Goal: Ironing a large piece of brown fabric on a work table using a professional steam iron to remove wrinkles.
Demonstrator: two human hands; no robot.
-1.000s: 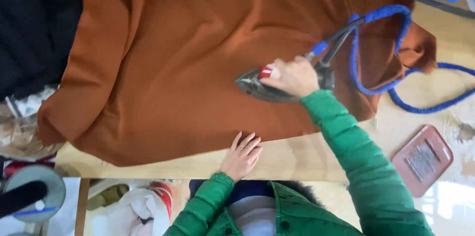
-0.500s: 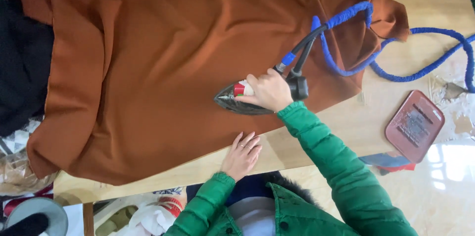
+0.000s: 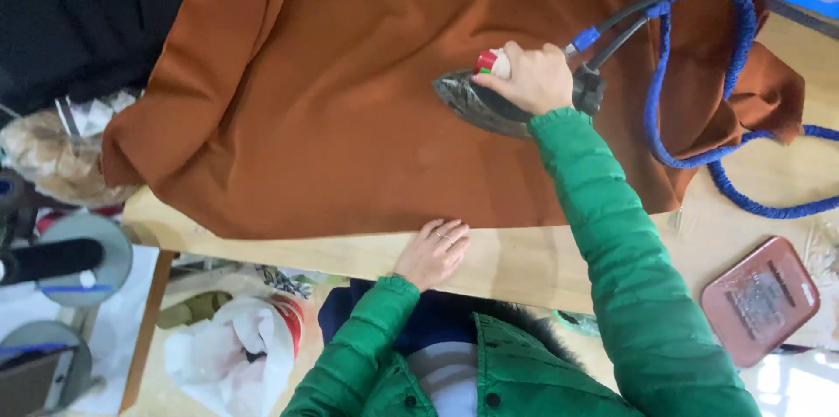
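Right hand [image 3: 535, 76] wraps the handle of the iron [image 3: 489, 102], resting on the brown cloth [image 3: 332, 93] spread over the table [image 3: 524, 260]. Left hand [image 3: 433, 251], fingers spread, pins the near hem; best kept taut, blue hose [image 3: 699, 76] clear.

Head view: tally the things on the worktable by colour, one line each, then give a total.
Rust-brown: 2 — cloth, flat tray
Blue: 1 — hose
Dark grey: 1 — iron, gripped by the right hand
Black: 1 — fabric
Total: 5
The left hand rests flat on the table edge.
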